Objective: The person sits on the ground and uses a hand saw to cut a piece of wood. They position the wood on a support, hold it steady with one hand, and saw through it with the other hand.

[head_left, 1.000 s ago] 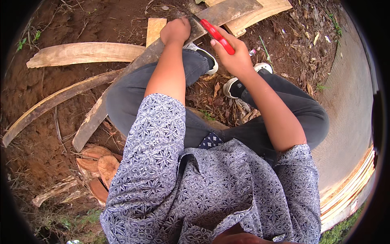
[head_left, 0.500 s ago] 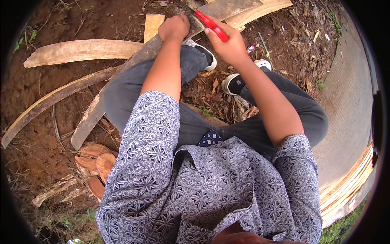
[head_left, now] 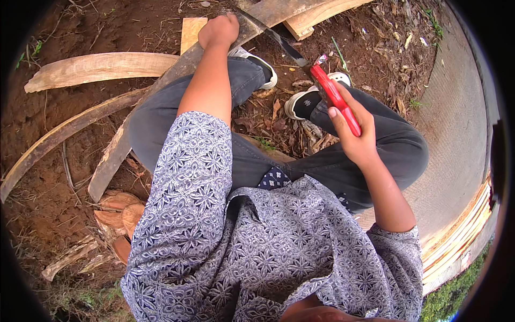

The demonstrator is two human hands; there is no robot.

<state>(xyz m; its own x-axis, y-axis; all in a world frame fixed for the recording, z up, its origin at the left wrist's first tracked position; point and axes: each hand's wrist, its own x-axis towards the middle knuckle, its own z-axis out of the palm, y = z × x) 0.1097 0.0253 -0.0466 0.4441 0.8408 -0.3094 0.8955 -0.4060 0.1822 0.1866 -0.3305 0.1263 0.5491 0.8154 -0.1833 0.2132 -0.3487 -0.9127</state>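
Observation:
My left hand point(head_left: 219, 31) is closed on a long, weathered wooden plank point(head_left: 174, 70) that runs slantwise past my left knee. In my right hand point(head_left: 358, 131) is a handsaw point(head_left: 337, 96) with a red handle, gripped above my right shin. Its narrow dark blade reaches up and to the left, lying across the plank just right of my left hand. The blade's far tip is hard to make out against the soil.
Curved boards point(head_left: 107, 70) and a bent strip point(head_left: 70, 126) lie on the soil at left, above cut wood pieces point(head_left: 126, 206). A pale board point(head_left: 324, 13) lies at the far right of the plank. Rightward are a grey sheet point(head_left: 456, 123) and stacked thin strips point(head_left: 456, 231).
My right hand has drawn the saw back toward me and to the right, baring more of its blade. My left hand stays on the plank.

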